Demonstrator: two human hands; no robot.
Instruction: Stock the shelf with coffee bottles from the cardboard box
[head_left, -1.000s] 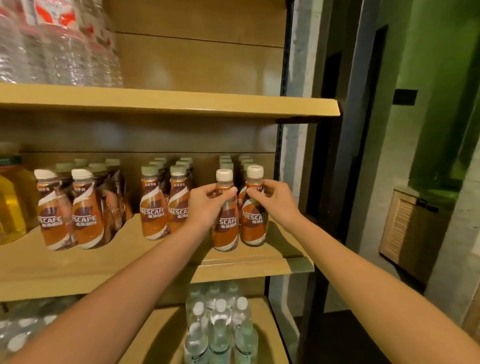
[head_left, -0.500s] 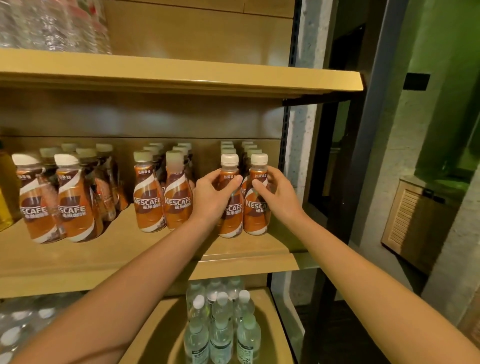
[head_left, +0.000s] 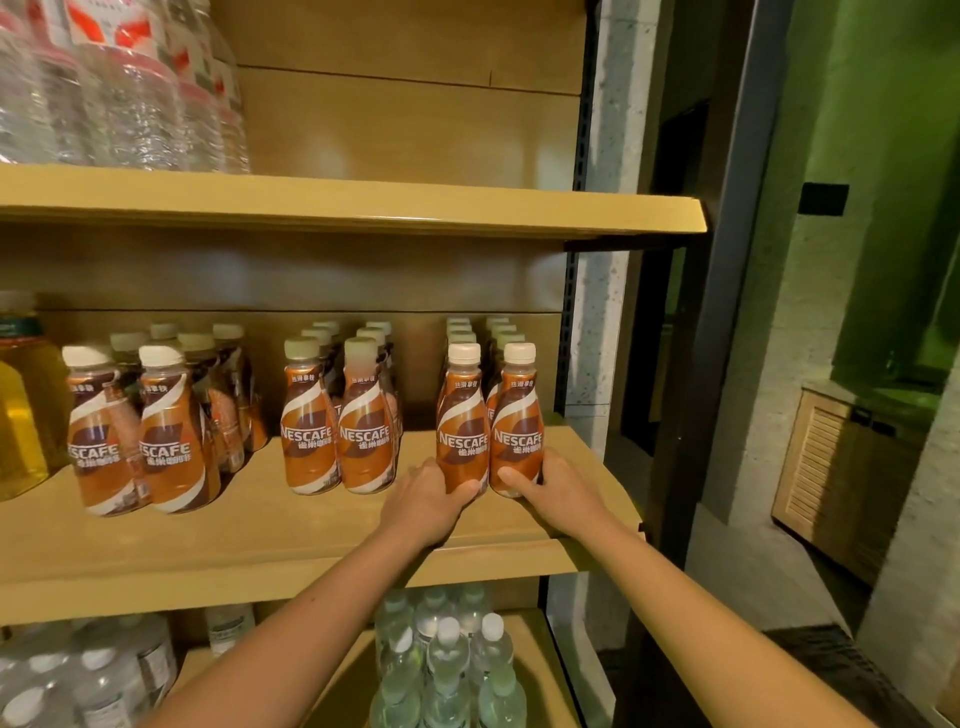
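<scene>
Gripping left Nescafé bottle (head_left: 462, 431) with left hand (head_left: 423, 499), right Nescafé bottle (head_left: 517, 423) with right hand (head_left: 558, 491); both upright, coffee-filled, touching, on wooden shelf (head_left: 260, 525).

We found coffee bottles (head_left: 462, 415) in three double rows across the middle shelf (head_left: 260, 525), a jug (head_left: 21, 415) at their left, water bottles (head_left: 130, 104) on the upper shelf (head_left: 363, 208) and lower shelf (head_left: 337, 691).
</scene>
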